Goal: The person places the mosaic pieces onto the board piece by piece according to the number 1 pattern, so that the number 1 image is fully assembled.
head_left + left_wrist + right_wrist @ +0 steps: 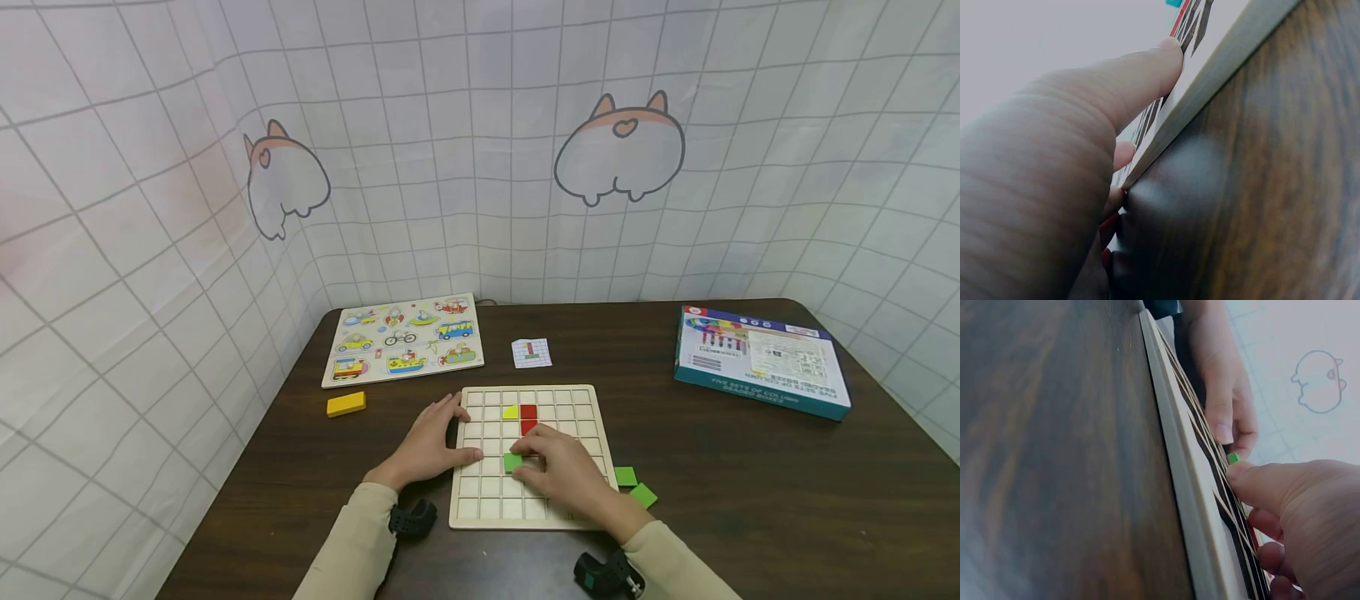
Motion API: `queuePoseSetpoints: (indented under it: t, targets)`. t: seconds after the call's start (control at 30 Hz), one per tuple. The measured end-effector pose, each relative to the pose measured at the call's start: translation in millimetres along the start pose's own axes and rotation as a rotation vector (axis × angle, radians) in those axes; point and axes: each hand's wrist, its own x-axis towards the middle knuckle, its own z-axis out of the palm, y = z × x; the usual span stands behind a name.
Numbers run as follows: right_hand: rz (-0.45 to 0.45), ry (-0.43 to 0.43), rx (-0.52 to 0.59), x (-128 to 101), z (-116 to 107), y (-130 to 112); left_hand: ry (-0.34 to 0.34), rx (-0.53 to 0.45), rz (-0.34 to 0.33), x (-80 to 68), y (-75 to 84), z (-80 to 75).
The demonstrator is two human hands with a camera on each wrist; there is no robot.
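A wooden grid board (480,508) lies on the dark table. On it sit a yellow triangle (511,412) and two red squares (528,412) in one column. My right hand (562,475) pinches a green square piece (512,462) down on the grid just below the red ones; the right wrist view shows that green piece (1233,458) at my thumb tip. My left hand (431,446) lies flat at the board's left edge with its thumb (1141,75) resting on top of the board (1210,87).
Two more green pieces (626,476) (643,495) lie just right of the board. A yellow block (346,404), a vehicle peg puzzle (405,337) and a small pattern card (531,352) lie further back. A blue box (761,360) sits at the right. Curtain walls enclose the table.
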Motion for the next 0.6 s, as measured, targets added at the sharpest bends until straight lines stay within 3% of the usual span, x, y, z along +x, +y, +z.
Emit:
queuePoseSetpoints:
  t: [0.6]
  targets:
    - [-0.003, 0.016, -0.010, 0.4, 4.6, -0.1, -0.002, -0.001, -0.001, 0.0, 0.3, -0.5]
